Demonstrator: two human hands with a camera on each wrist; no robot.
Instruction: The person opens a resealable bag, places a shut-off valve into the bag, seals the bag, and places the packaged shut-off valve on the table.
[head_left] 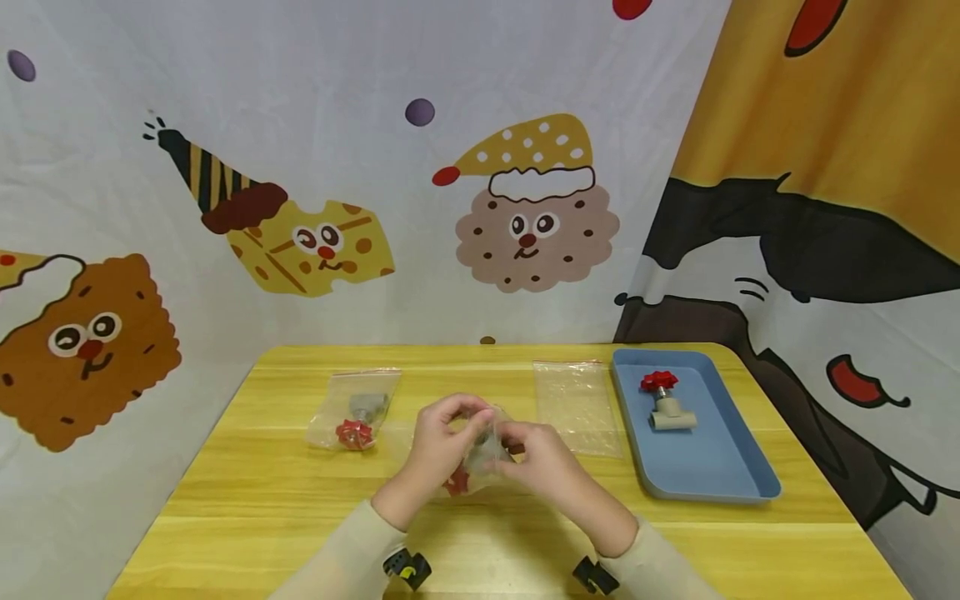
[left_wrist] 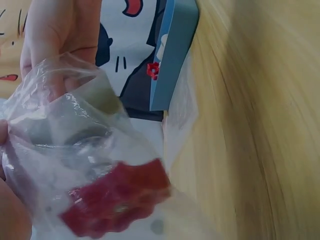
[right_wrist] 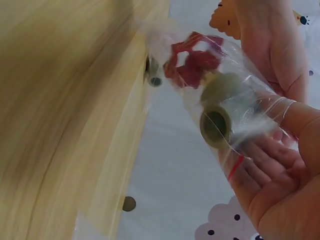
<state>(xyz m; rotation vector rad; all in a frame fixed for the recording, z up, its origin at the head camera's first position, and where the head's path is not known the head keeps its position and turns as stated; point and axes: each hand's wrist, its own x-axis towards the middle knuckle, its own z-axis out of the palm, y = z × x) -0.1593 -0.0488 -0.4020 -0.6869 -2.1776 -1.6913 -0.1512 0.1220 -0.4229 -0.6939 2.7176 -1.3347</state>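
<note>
Both hands hold a clear zip bag (right_wrist: 245, 65) above the middle of the table. Inside it is a grey valve (right_wrist: 220, 92) with a red handwheel (left_wrist: 120, 197), the handwheel hanging lowest. My left hand (head_left: 435, 442) pinches the bag near its upper edge. Opposite it, my right hand (head_left: 551, 462) grips the bag's upper part between thumb and fingers. A red zip line (right_wrist: 236, 167) shows by the right fingers. Some of the right fingers appear through the plastic in the left wrist view; whether they are inside the bag, I cannot tell.
At the left lies another bagged valve (head_left: 360, 417) with a red handwheel. A flat clear zip bag (head_left: 577, 408) lies right of centre. Beyond it stands a blue tray (head_left: 712, 467) holding an unbagged valve (head_left: 670, 412). A patterned cloth (head_left: 420, 250) hangs behind the table.
</note>
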